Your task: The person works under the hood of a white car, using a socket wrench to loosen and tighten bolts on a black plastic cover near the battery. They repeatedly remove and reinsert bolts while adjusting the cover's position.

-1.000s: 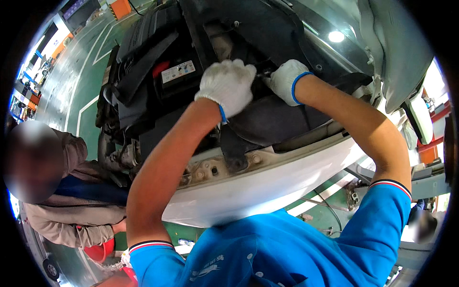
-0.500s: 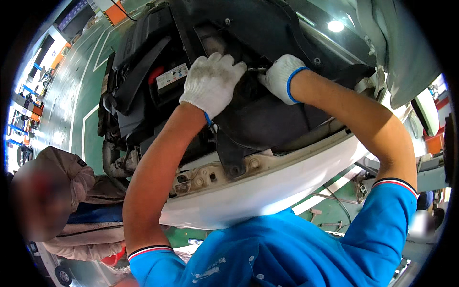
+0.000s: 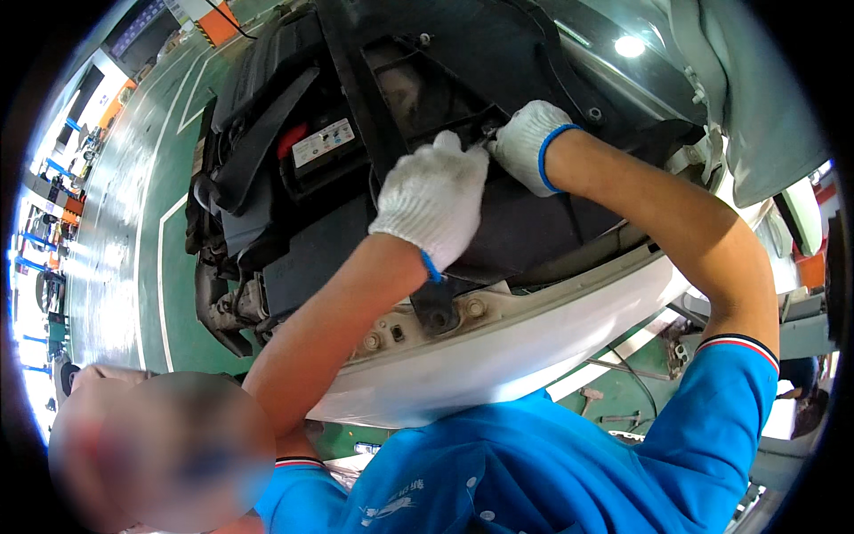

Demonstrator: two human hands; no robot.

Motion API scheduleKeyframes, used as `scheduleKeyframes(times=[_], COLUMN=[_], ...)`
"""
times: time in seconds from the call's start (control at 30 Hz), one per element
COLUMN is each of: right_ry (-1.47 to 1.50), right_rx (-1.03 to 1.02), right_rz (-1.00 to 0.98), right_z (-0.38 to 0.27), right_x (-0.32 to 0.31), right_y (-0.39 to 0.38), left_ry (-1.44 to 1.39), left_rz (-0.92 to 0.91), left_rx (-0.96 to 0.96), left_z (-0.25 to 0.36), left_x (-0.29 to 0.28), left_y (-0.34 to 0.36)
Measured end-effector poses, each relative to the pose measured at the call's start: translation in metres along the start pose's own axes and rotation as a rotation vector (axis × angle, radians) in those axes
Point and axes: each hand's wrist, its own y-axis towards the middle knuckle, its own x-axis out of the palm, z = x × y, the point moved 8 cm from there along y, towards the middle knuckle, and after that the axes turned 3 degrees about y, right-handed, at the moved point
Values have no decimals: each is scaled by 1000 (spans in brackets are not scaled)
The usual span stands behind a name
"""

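Both my hands wear white knit gloves with blue cuffs and work over the black plastic cover [image 3: 534, 218] in a car's engine bay. My right hand [image 3: 532, 147] is closed around a slim metal tool [image 3: 487, 140]; only a short bit shows, so its exact kind is hidden. Close by on the left, my left hand [image 3: 433, 198] has its fingers curled downward by the tool's end. What those fingers hold, if anything, is hidden beneath the glove. A battery [image 3: 322, 142] with a white label and a red terminal cover sits left of my hands.
The white front body panel [image 3: 498, 356] curves between me and the engine bay. A person's capped head [image 3: 165, 449] is at lower left, close to my left arm. A hammer [image 3: 591, 399] lies on the green floor. A raised panel [image 3: 756, 98] stands at far right.
My left hand has moved right and nearer to me, closing in on my right hand. The tool between them shows less. The other person's head has come right, toward my left arm.
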Motion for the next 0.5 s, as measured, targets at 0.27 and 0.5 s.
scheduleKeyframes(times=[0.27,0.5], right_ry=[-94,-99], right_rx=[1,-23], right_rz=[-47,-63], right_z=[-3,0], right_x=[0,0], right_y=[6,3], left_ry=[18,-213], left_rz=[205,-20], left_rx=[264,70], left_z=[-47,-31], left_x=[3,6], left_y=[5,3])
